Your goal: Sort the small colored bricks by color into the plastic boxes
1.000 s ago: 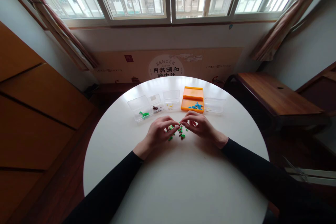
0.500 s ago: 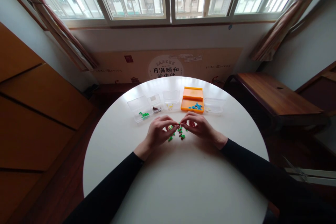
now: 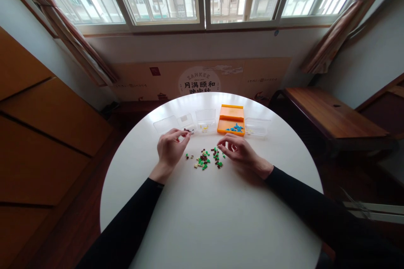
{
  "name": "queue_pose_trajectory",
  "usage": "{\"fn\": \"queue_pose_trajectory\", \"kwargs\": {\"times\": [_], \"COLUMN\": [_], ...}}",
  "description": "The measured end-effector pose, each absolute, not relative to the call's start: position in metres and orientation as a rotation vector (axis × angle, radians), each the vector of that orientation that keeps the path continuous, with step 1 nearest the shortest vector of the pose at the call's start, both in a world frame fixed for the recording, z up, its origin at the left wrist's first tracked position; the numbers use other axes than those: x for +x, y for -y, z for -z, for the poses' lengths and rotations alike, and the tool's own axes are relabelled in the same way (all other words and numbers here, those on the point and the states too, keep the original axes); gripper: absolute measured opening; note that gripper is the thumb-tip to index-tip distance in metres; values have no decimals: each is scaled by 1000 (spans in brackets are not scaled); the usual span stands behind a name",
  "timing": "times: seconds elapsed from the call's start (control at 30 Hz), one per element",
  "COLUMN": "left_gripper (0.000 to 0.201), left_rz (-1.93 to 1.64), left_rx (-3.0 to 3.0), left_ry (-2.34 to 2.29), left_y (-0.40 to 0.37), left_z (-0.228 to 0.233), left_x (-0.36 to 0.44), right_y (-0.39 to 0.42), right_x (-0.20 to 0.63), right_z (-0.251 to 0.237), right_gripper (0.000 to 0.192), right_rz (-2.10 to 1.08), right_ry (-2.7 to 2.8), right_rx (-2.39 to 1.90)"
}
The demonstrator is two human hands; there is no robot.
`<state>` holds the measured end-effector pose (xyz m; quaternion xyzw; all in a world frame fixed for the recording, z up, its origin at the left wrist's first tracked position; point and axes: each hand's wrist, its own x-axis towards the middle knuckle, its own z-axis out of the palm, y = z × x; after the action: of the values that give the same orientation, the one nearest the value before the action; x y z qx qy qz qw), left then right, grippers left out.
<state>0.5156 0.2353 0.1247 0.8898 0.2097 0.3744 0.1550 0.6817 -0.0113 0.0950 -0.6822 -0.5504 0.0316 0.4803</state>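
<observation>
My left hand (image 3: pixel 172 147) is over the clear boxes at the left, its thumb and fingertips pinched together beside the dark brown pieces (image 3: pixel 188 130) in a small clear box (image 3: pixel 185 120). Whatever it may hold is too small to make out. Lower and to the right, my right hand (image 3: pixel 241 153) rests near the table surface with its fingers curled and thumb and forefinger close together; I cannot make out anything in them. Between the hands lies a loose pile of tiny green, brown and cream building pieces (image 3: pixel 203 160), with a second cluster (image 3: pixel 217 157) beside my right fingertips.
Along the far side of the round white table (image 3: pixel 217 218) stand an open orange box (image 3: pixel 231 111) with blue pieces (image 3: pixel 236 127), a clear box (image 3: pixel 205 115) with yellow pieces, another clear box (image 3: pixel 258 123) at right and one (image 3: pixel 164 124) partly behind my left hand.
My left hand has moved away from my right fingertips, leftward and up to the clear boxes. The pile is uncovered. My right hand has stayed almost in place.
</observation>
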Motion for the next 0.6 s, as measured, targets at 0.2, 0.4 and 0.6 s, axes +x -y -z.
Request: {"fn": "queue_pose_trajectory", "kwargs": {"times": [0.2,0.4,0.6], "left_gripper": [16,18,15], "left_rz": [-1059,-1010,-720], "left_rx": [2682,2681,2641], "left_ry": [-769,-533,60], "left_y": [-259,-258,-249], "left_z": [-119,-117,-126], "left_x": [519,518,504], "right_y": [13,13,14], "right_x": [679,681,682], "right_z": [-97,-96,-93], "right_gripper": [14,10,7], "right_rz": [-89,-111,-98], "right_ry": [1356,1369,1367], "right_rx": [-1659,-1674,-1689]}}
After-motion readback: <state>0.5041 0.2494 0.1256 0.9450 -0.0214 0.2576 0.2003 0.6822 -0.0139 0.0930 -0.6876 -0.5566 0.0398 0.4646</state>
